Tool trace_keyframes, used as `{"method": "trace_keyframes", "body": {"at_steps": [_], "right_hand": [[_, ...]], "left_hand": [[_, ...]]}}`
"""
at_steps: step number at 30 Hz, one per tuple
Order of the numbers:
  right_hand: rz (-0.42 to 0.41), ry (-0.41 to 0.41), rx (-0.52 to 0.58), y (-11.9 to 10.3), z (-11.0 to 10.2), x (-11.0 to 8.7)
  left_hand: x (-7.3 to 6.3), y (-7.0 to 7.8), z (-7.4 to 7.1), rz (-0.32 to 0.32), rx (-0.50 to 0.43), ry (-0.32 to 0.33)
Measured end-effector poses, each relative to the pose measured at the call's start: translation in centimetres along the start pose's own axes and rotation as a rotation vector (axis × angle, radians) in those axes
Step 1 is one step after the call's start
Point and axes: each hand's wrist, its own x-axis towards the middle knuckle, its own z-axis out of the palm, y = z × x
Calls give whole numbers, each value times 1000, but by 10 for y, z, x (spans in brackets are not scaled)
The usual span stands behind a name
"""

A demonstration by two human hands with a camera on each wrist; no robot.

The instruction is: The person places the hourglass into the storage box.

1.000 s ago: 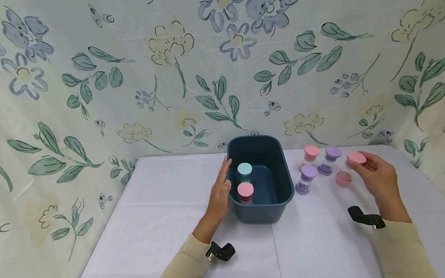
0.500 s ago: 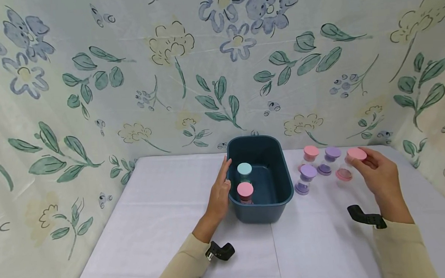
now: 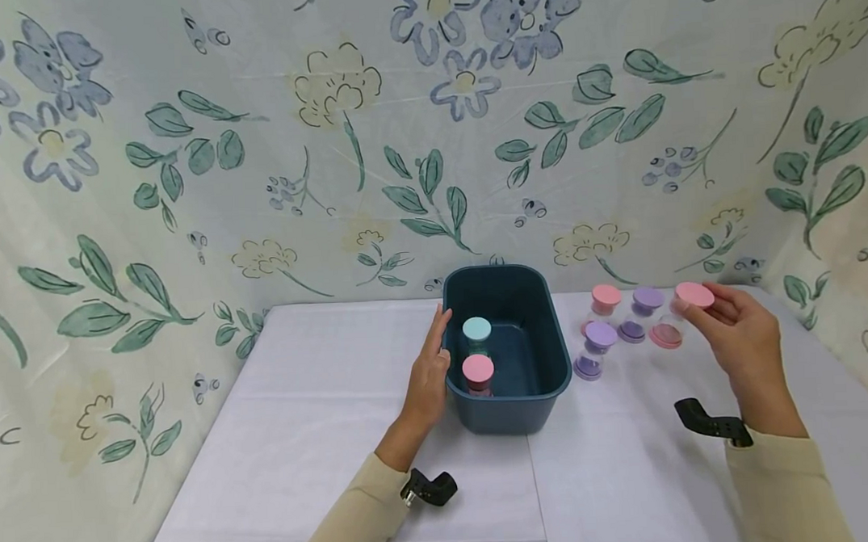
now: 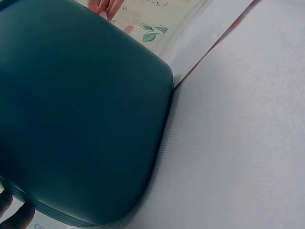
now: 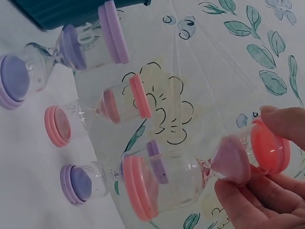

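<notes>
My right hand (image 3: 745, 334) pinches the pink-capped hourglass (image 3: 694, 294) by its upper end, thumb on one side and fingers on the other. In the right wrist view, pink sand (image 5: 231, 160) fills part of the bulb near the fingers, and the far cap (image 5: 139, 188) points away from them. The glass leans, its lower end toward the bin. My left hand (image 3: 428, 384) rests with extended fingers against the left wall of a dark blue bin (image 3: 509, 417). Inside it stand a mint-capped hourglass (image 3: 476, 329) and another pink-capped hourglass (image 3: 478, 368).
Right of the bin stand a pink hourglass (image 3: 606, 297) and two purple ones, the nearer purple hourglass (image 3: 600, 336) close to the bin wall and the farther purple hourglass (image 3: 648, 300) beside the held one. A floral cloth (image 3: 399, 143) hangs behind the white-covered table (image 3: 323, 405).
The hourglass in my right hand has risen slightly, its lower end shifting a little up and left in the head view. My left hand stays against the bin.
</notes>
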Motion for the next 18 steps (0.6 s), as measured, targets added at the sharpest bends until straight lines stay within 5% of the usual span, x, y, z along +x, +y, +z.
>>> {"method": "trace_keyframes", "body": {"at_steps": [6,18], "right_hand": [[12,17,26,-10,1,-6],[-90,13,-35,-20,17,-11]], "left_hand": [[0,-1,2,3,-13,1],[1,-4,0,0,-25,-6]]}}
